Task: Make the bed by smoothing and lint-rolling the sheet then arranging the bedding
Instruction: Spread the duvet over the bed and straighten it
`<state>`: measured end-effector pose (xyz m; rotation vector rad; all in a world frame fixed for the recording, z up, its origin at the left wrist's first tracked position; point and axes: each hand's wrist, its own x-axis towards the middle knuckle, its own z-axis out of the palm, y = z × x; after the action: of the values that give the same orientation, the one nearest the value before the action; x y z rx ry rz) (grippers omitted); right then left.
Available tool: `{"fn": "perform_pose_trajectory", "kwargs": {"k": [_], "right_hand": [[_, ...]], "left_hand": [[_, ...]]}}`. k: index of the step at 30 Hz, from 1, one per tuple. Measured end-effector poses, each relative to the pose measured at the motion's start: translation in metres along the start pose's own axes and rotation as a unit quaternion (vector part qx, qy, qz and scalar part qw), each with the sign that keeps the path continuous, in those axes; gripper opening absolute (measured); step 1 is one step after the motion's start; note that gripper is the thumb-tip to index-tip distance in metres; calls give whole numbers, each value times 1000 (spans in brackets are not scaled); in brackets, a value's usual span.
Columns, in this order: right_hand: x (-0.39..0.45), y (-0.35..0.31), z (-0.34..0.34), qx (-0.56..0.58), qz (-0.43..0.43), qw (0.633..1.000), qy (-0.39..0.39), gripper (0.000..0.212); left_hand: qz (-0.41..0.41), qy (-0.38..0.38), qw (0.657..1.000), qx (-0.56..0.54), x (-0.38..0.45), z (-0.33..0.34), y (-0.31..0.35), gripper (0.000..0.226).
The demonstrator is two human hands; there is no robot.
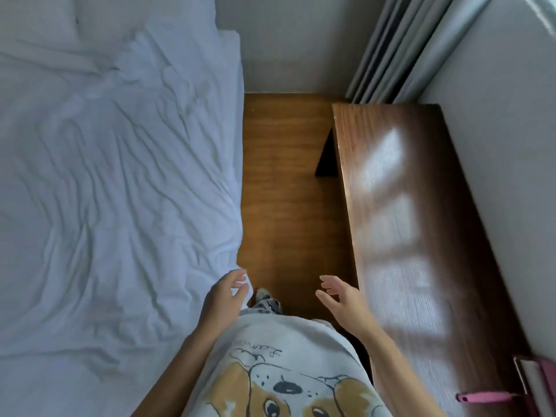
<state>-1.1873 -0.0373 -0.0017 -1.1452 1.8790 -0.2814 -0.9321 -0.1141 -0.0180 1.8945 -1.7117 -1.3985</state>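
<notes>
A wrinkled white sheet (120,176) covers the bed on the left of the head view. A white pillow (36,22) lies at the far top left. My left hand (224,296) hovers at the sheet's right edge with relaxed, slightly curled fingers, and whether it touches the cloth I cannot tell. My right hand (340,299) hangs in the air over the floor, fingers loosely spread, holding nothing. A pink handle (487,397), possibly the lint roller, lies on the wooden shelf at the lower right.
A narrow strip of wooden floor (288,176) runs between the bed and a long wooden shelf (406,206) along the right wall. Grey curtains (400,46) hang at the far right corner. A pink-edged object (538,383) sits at the shelf's near end.
</notes>
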Motion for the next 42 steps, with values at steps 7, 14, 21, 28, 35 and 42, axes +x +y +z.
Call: {"fn": "perform_pose_trajectory", "kwargs": {"k": [7,14,21,28,35,42], "right_hand": [[132,-84,-64,-10,-32,999,-7,45],[307,-150,-127,-72,-76,992,-73,45],[504,-257,-233,-149,-137,969,-139,41],[660,-394,-290,-229,-203,936,-174,37],[773,-503,-257,-294,-203,907,-223,36],[869,-581,-231,-351,-191,873,-279,41]], "left_hand": [[44,41,997,41,146,-71,73,27],[-31,80,996,14,279,-90,108,27],[-164,166,969,-75,398,-106,173,29],[-234,253,926,-156,487,-131,222,27],[-267,287,897,-206,626,-173,228,28],[-313,257,894,-191,754,-237,209,34]]}}
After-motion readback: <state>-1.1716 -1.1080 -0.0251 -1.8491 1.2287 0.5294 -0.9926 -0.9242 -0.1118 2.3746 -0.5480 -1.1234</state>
